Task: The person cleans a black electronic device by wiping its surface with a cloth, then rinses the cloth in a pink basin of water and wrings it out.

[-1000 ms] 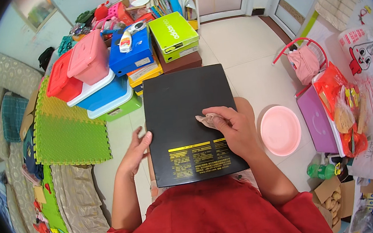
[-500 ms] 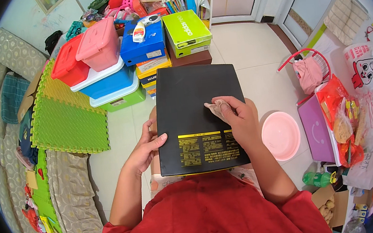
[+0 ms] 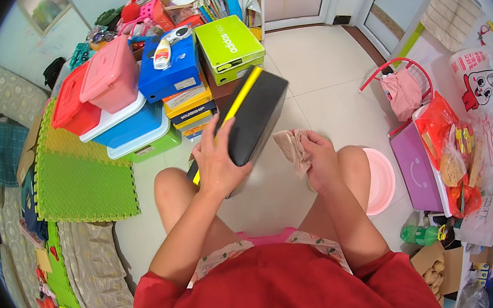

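A black box (image 3: 261, 111) with a yellow stripe along its edge is turned up on its side, tilted, above the floor between my knees. Across its narrow side my left hand (image 3: 216, 166) is closed, thumb on one face and fingers over the yellow edge. My right hand (image 3: 322, 158) pinches a crumpled beige cloth (image 3: 290, 147), held apart from the box to its right. Beyond the box stand a lime-green shoebox (image 3: 229, 46) and a blue shoebox (image 3: 155, 76), which has a white bottle (image 3: 162, 55) lying on top.
Stacked lidded plastic bins (image 3: 110, 78) stand at the far left, by green foam mats (image 3: 83, 185). A pink basin (image 3: 382, 184) sits beside my right knee. Farther right are a purple bin (image 3: 413, 165), a green bottle (image 3: 418, 235) and a pink-red chair (image 3: 403, 90).
The black box has gone from lying flat over my lap to standing tilted on its side, farther left. My left hand now grips its edge; the cloth has come off its surface.
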### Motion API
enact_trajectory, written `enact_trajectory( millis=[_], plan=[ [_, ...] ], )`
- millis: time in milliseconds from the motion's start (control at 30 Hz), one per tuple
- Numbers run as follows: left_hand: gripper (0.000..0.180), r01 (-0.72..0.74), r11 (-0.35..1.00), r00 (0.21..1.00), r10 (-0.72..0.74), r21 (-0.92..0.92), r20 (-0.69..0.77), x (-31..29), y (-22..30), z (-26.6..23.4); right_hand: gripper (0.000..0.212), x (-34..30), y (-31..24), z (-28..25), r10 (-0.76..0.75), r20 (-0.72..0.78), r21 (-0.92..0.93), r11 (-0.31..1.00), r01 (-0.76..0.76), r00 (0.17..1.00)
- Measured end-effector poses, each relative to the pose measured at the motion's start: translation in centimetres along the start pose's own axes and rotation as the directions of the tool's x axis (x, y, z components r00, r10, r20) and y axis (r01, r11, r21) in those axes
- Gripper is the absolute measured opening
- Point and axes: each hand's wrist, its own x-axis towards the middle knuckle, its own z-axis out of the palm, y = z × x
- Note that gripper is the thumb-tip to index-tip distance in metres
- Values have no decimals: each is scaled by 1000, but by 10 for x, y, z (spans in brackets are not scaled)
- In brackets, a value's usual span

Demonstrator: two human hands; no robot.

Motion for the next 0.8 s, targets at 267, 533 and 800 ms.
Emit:
enact_trajectory(
  millis=[267,533,800],
  plan=[
    [81,-287,958,869,256,9,423,59,-82,122,22,91,46,-49,275,-25,321,913,-253,961],
    [80,-280,951,796,306,-131,522,82,-130,193,27,145,85,-51,272,-182,211,949,-233,945],
    [90,-285,949,710,115,135,695,72,-167,188,30,127,71,-38,334,-265,189,938,-291,905]
  ],
)
